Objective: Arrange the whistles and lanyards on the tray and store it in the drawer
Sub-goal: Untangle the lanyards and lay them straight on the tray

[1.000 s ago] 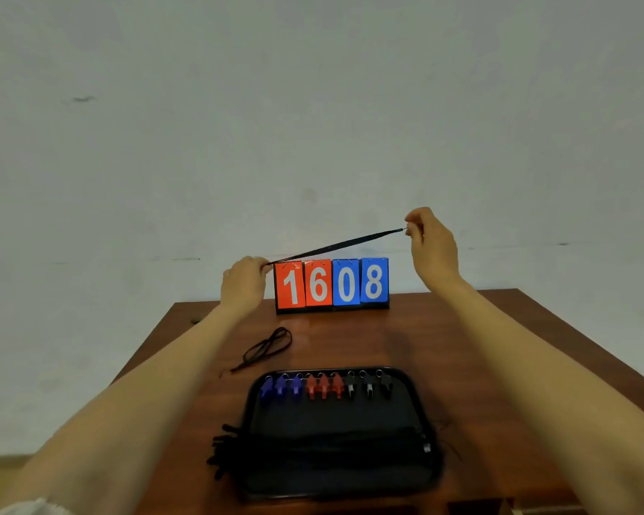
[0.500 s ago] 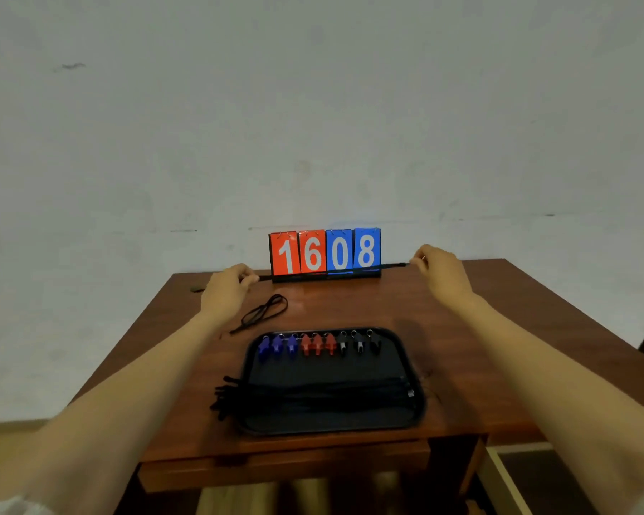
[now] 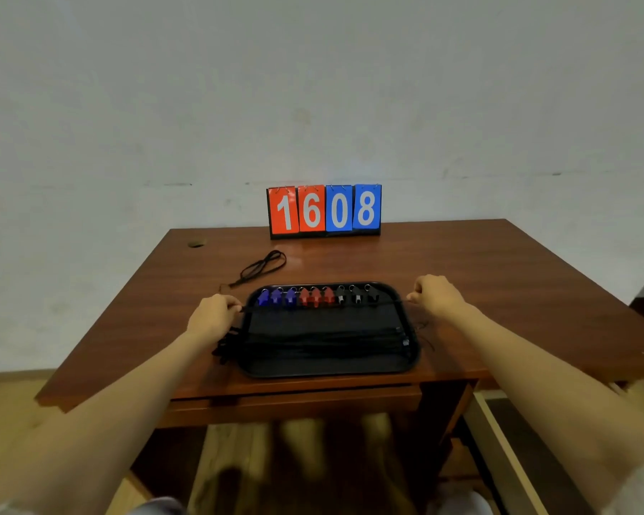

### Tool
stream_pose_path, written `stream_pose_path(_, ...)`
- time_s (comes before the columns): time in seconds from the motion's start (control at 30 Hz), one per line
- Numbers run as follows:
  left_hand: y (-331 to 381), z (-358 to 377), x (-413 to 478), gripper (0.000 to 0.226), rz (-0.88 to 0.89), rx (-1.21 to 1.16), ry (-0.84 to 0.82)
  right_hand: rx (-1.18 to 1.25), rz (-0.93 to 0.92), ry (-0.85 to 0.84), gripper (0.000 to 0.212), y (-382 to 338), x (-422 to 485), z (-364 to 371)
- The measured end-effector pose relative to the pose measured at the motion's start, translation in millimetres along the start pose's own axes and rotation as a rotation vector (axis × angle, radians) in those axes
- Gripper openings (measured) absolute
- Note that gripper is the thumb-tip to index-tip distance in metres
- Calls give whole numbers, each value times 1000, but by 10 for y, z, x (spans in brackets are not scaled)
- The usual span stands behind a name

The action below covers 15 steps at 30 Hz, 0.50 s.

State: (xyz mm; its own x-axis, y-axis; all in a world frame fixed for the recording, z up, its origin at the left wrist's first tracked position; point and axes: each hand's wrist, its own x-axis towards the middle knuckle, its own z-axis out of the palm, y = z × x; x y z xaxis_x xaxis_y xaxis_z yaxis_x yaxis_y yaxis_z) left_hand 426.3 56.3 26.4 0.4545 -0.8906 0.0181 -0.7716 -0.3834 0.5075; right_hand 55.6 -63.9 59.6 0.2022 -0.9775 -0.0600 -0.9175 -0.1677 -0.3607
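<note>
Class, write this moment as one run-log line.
left hand: pinches lanyard end | right hand: pinches other end | lanyard: taut across whistles on tray | loose lanyard: on table

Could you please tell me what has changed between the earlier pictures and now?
The left hand and right hand kept their grip on the stretched lanyard and brought it down and nearer, from before the scoreboard to over the tray. The whistles and loose lanyard stayed put.
</note>
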Motion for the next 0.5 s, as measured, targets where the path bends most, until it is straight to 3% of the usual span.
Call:
stream_pose_path(0.17, -60, 125, -57, 7, -17, 6, -18, -14, 33, -53, 20, 45, -66, 156)
stream_pose_path(0.5, -168, 270, -130, 9, 35, 93, -67, -64, 73, -94, 26, 170, -132, 258)
